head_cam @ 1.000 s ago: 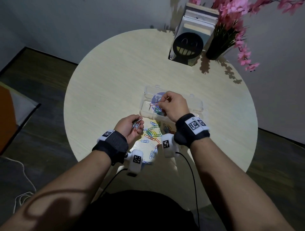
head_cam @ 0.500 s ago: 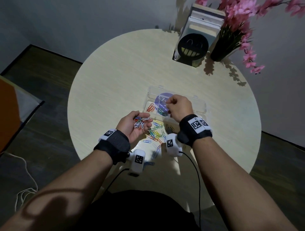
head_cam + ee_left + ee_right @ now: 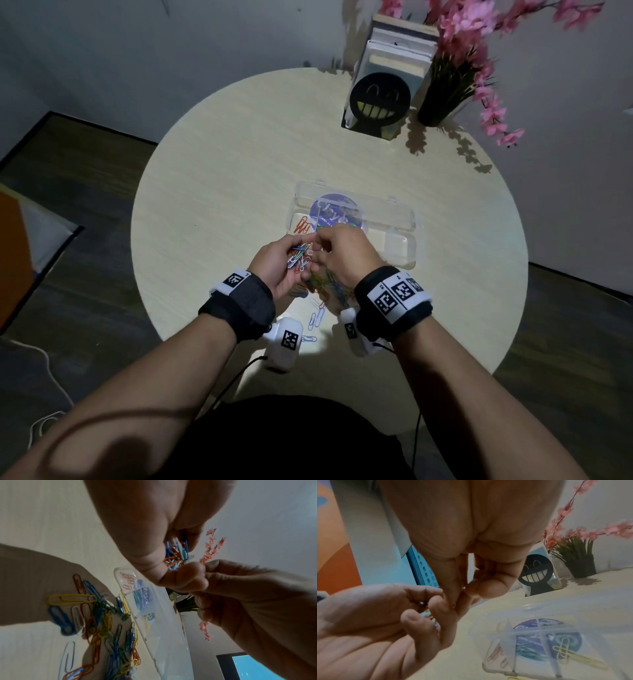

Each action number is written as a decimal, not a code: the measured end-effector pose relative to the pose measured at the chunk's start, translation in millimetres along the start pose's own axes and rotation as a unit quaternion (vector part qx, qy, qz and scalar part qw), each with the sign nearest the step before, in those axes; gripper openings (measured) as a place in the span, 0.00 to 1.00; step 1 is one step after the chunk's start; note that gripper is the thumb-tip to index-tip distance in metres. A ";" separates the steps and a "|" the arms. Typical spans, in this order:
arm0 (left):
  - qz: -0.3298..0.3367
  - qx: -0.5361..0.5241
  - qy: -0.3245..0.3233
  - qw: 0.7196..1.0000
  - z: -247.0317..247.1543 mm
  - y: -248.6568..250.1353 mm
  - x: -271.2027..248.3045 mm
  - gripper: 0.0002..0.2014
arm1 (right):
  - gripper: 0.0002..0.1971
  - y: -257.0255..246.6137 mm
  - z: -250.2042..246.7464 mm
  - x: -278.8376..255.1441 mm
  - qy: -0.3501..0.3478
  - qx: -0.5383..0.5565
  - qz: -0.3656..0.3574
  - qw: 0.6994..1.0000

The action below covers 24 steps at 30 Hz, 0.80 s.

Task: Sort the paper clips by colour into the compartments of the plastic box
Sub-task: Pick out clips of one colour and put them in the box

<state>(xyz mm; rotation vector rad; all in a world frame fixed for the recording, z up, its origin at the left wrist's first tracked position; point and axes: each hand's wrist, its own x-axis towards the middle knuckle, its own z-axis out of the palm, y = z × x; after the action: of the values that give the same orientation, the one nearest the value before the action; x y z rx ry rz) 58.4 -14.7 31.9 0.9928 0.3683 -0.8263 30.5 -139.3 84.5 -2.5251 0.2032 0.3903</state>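
A mixed bunch of paper clips [image 3: 299, 257] lies in the cupped left hand [image 3: 279, 265], just short of the clear plastic box [image 3: 399, 224]. The right hand [image 3: 342, 255] pinches at the bunch; which clip it has is unclear. Light, springy and slick, clips likely tangle, so one is best taken by its rounded end. More clips [image 3: 96, 616] lie loose on the round table [image 3: 222, 178].

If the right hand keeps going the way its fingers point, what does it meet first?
Probably the bunch of paper clips cupped in the left hand; the right hand fingertips already reach it.
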 end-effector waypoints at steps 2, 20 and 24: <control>-0.008 -0.005 -0.006 1.000 -0.9 -0.3 -1.0 0.16 | 0.02 2.1 -1.3 -1.4 0.010 0.003 0.002 1.000; -0.048 -0.064 -0.025 0.996 -2.4 -0.8 5.5 0.16 | 0.12 -6.9 -3.8 -15.3 -0.008 0.049 -0.076 0.996; -0.061 -0.079 -0.024 0.995 -2.6 -2.0 4.5 0.18 | 0.12 -11.2 12.7 -13.8 -0.027 -0.047 -0.110 0.992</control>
<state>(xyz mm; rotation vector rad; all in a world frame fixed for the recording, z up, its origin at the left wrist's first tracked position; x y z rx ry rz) 59.9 -15.0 26.6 0.8071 0.4490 -0.9146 17.1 -122.1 84.6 -2.5917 -0.1169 0.3863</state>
